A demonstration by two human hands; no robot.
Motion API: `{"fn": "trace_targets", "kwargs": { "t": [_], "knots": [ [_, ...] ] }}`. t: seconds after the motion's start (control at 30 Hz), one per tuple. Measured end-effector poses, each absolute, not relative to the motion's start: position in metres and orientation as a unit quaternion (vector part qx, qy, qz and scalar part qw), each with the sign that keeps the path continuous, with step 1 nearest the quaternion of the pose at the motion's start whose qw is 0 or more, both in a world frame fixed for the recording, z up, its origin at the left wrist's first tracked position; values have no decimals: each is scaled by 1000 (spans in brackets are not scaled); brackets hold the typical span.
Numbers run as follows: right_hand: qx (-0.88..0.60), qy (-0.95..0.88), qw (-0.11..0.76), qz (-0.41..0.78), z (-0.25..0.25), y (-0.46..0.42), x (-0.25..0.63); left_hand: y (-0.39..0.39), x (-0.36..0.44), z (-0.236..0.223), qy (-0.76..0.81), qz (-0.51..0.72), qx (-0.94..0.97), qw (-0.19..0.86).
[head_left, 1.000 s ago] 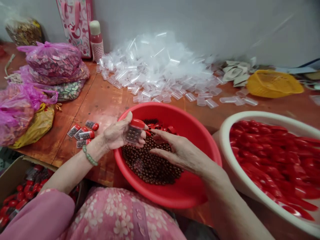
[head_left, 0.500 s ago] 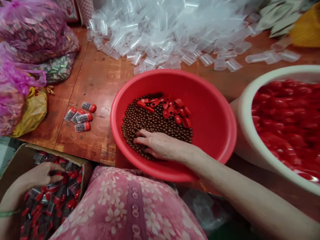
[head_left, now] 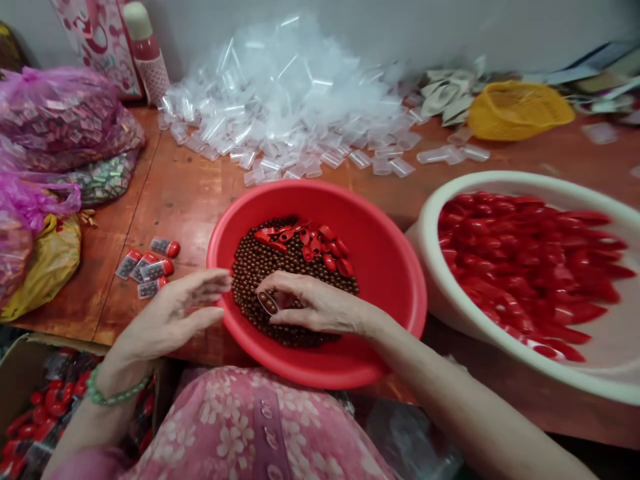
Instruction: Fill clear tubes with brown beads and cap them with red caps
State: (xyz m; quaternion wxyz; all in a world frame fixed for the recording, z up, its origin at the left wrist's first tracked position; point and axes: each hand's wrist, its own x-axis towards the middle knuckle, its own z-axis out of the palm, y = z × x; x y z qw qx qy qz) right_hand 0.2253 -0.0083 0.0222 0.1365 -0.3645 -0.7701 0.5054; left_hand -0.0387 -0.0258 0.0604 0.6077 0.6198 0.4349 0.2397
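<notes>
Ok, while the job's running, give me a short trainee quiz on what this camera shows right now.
1. What does the right hand hold over the red plastic basin?
2. True or false: the left hand has a green beaded bracelet at its wrist.
3. What fills the white basin? A) clear tubes B) pink bags C) red plastic caps

Key: 1. A small clear tube with brown beads inside. 2. True. 3. C.
</notes>
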Motion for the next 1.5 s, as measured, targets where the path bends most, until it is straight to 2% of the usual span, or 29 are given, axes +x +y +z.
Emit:
{"fn": "trace_targets", "kwargs": {
  "t": [0.13,0.23,0.43,0.6,0.77,0.93,1.17,1.5],
  "knots": [
    [-360,-763,177,507,28,-8,230,-4,2,37,369,211,626,654],
    [-341,-767,214,500,32,-8,232,6,18,31,327,171,665,649],
    [-334,-746,279,504,38,-11,234,8,33,31,326,196,636,671],
    [-397,-762,281,428,43,-13,238,5,36,28,320,199,622,686],
    [-401,-782,336,339,49,-9,235,7,37,29,322,193,614,695],
    [-341,-818,336,320,49,-4,231,8,36,27,332,194,627,677],
    [-353,-808,337,330,48,-4,231,10,35,25,336,187,635,670],
    [-358,-820,263,361,52,1,231,13,39,28,327,185,614,694]
  ]
}}
